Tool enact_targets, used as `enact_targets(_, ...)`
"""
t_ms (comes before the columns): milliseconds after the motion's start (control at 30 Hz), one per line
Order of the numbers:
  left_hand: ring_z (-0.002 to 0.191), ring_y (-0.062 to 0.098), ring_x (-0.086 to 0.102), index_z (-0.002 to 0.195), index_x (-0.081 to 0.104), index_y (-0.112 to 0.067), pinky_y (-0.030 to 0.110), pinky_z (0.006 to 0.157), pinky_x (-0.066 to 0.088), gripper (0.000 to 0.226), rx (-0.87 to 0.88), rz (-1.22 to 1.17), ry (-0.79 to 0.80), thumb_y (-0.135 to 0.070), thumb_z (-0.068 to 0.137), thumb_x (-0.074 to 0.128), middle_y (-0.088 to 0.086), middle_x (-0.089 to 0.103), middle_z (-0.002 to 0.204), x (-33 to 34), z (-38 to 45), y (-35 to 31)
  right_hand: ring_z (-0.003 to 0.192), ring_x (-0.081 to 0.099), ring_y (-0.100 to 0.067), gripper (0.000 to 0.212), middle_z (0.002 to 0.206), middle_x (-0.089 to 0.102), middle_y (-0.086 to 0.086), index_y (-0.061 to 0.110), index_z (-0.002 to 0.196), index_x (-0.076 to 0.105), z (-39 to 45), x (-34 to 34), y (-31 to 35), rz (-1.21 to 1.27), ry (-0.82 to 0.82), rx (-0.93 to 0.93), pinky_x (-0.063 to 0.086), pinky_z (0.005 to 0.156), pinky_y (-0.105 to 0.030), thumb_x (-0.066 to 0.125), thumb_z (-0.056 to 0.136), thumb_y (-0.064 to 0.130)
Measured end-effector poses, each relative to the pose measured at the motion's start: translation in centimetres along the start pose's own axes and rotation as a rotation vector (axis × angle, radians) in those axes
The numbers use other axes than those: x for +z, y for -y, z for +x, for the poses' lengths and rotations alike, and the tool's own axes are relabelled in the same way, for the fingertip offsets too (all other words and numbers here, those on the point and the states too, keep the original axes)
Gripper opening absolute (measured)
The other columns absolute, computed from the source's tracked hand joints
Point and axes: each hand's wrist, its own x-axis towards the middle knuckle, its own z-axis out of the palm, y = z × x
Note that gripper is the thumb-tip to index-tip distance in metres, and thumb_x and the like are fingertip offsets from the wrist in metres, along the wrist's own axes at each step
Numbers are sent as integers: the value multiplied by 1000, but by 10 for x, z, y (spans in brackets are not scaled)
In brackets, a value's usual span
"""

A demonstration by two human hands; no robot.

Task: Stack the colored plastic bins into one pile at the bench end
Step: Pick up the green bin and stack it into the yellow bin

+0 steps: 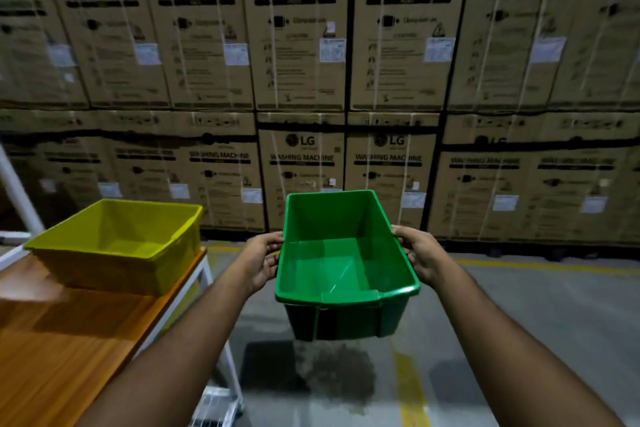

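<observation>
I hold an empty green plastic bin (pixel 341 267) in the air over the floor, to the right of the bench. My left hand (pixel 259 262) grips its left rim and my right hand (pixel 420 255) grips its right rim. An empty yellow bin (pixel 117 244) stands upright at the far end of the wooden bench (pixel 59 340), to the left of the green bin and apart from it.
A wall of stacked cardboard washing-machine boxes (pixel 301 45) fills the background. The bench has white metal legs (pixel 221 322). The grey concrete floor (pixel 502 315) with yellow lines lies below and to the right. A white post (pixel 17 191) leans at the far left.
</observation>
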Motion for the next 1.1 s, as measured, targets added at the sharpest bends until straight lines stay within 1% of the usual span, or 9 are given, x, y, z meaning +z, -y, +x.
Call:
enact_targets(67, 46, 13, 61, 108, 67, -9, 21, 41, 50, 25, 19, 6, -5, -7, 93, 47, 3, 66, 68, 1, 33, -20, 49, 47, -14, 28, 67, 61, -8, 1, 119, 65, 35, 9, 17, 22, 22, -12, 38, 46, -22, 49, 96, 6)
enact_targets(167, 48, 13, 64, 104, 69, -12, 23, 44, 53, 26, 52, 24, -9, -8, 91, 47, 0, 68, 59, 0, 65, -55, 61, 35, -20, 34, 81, 46, -18, -3, 126, 61, 83, 23, 36, 7, 31, -44, 30, 56, -27, 50, 95, 7)
enact_targets(333, 60, 16, 63, 102, 69, -10, 25, 49, 55, 22, 90, 1, -108, -9, 91, 50, 4, 68, 71, -19, 131, -104, 52, 45, -18, 37, 73, 50, -15, -5, 127, 59, 186, 71, 51, -2, 124, 36, 37, 48, -25, 52, 95, 12)
enact_targets(433, 50, 13, 63, 109, 66, -7, 22, 46, 54, 24, 145, -21, -177, -8, 91, 50, 5, 64, 77, -36, 157, -128, 46, 55, -15, 35, 72, 59, -12, -2, 125, 61, 244, 108, 55, -35, 213, 61, 43, 43, -24, 55, 95, 14)
enact_targets(533, 33, 7, 53, 110, 62, -5, 16, 35, 44, 25, 199, -76, -266, -4, 93, 44, 2, 65, 59, -53, 169, -153, 46, 64, -10, 27, 64, 72, -2, 4, 119, 64, 291, 156, 58, -58, 346, 79, 51, 41, -22, 53, 97, 14)
enact_targets(633, 32, 6, 52, 108, 61, -5, 15, 33, 43, 23, 279, -119, -397, -3, 94, 43, 3, 65, 64, -70, 171, -182, 56, 67, -14, 27, 75, 74, -4, 6, 117, 66, 336, 210, 66, -94, 495, 109, 52, 50, -26, 52, 96, 15)
enact_targets(700, 37, 6, 55, 109, 62, -7, 17, 38, 47, 23, 325, -113, -484, -6, 93, 46, 4, 63, 75, -82, 165, -199, 51, 67, -12, 22, 72, 75, -1, 10, 110, 69, 354, 247, 73, -112, 599, 120, 50, 43, -22, 54, 95, 16)
enact_targets(867, 65, 13, 54, 95, 65, -16, 22, 48, 53, 16, 426, -105, -731, -11, 91, 50, 1, 61, 84, -114, 133, -232, 53, 69, -11, 18, 69, 75, -1, 10, 96, 71, 374, 341, 80, -109, 885, 180, 54, 46, -20, 54, 95, 13)
enact_targets(1100, 53, 9, 61, 85, 62, -16, 19, 42, 50, 13, 506, -165, -986, -11, 91, 52, -1, 63, 76, -151, 77, -238, 57, 69, -16, 20, 73, 74, -8, 6, 99, 70, 360, 453, 54, -158, 1149, 290, 57, 54, -24, 52, 95, 11)
